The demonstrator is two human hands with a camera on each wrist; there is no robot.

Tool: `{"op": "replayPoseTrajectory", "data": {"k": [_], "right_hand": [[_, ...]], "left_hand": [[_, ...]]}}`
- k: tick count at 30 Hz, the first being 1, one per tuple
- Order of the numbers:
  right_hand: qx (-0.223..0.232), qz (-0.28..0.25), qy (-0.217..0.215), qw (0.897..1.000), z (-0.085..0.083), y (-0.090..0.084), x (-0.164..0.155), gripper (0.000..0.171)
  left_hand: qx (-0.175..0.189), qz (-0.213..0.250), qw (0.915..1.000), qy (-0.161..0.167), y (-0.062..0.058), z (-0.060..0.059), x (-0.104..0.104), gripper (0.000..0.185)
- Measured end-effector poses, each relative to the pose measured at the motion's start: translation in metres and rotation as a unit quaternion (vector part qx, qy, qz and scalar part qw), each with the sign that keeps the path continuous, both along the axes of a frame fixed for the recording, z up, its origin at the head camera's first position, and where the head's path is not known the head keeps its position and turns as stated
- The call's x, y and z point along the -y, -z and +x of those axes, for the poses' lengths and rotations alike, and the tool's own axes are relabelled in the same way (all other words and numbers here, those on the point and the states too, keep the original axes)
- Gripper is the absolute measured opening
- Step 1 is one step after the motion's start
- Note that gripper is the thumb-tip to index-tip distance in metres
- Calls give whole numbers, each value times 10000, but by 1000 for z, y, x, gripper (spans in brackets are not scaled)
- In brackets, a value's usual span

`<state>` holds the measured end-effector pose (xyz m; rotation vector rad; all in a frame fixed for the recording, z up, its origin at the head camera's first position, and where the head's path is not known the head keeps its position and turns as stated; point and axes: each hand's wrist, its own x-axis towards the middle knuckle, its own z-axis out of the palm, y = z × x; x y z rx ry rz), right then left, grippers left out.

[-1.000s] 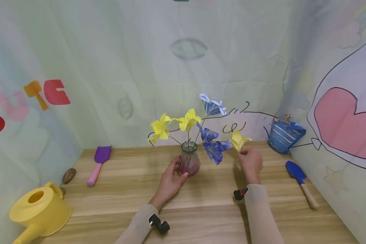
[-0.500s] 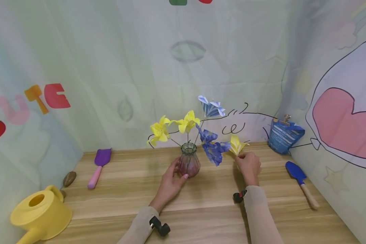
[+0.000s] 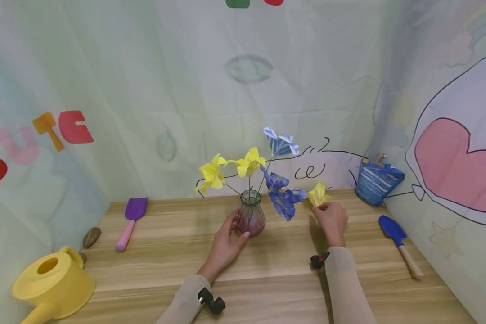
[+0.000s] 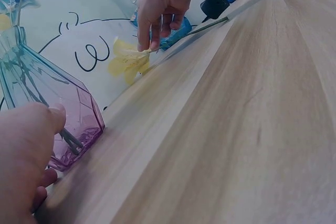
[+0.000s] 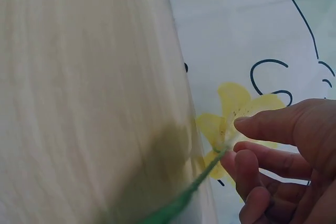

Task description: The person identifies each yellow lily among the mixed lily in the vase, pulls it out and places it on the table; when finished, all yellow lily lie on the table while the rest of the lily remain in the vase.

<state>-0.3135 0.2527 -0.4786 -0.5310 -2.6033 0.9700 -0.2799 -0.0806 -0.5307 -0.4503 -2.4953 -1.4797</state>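
The bench [image 3: 283, 292] runs under both my arms, reaching ahead of the fingers to the backdrop [image 3: 178, 126]; the vase [image 3: 251, 213] stands upright on it, within the curl of my left fingers; yellow flowers [image 3: 249, 163] and blue flowers [image 3: 283, 198] lean from its neck, above those fingers. My reading of the step: vase steadied on one side, a separate yellow flower [image 3: 317, 193] handled on the other; the next move calls, I judge, for a quiet left hand [image 3: 225, 243] and a secure pinch near the bloom, lest it swing. Pose: left hand reaching forward, low on the glass, thumb on the near side, fingers round the left; grasping the vase. Right hand [image 3: 333, 219] also forward, well apart from the left, fingertips drooping; its fingers curl in at the base of the separate flower, grasping it as far as I can tell; a gap shows between thumb and forefinger tips, exact contact unclear. Smallest, the green stem [image 5: 202, 177]; it runs from those fingertips back toward my wrist.
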Motion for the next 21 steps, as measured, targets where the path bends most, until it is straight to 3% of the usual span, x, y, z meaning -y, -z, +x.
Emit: {"op": "replayPoseTrajectory", "data": {"k": [6,10,21], "right_hand": [[10,-151,149,9998,2,-9,-7,31],[-47,-315,114,9994,4,-27,-8,36],[-1270,-799,-480,9875,26,-82,2,43]], "left_hand": [[-18,19,10000,22,0,0,0,75],[-15,3,10000,23,-1,-1,2,75],[71,-40,10000,1,1,-2,2,76]]}}
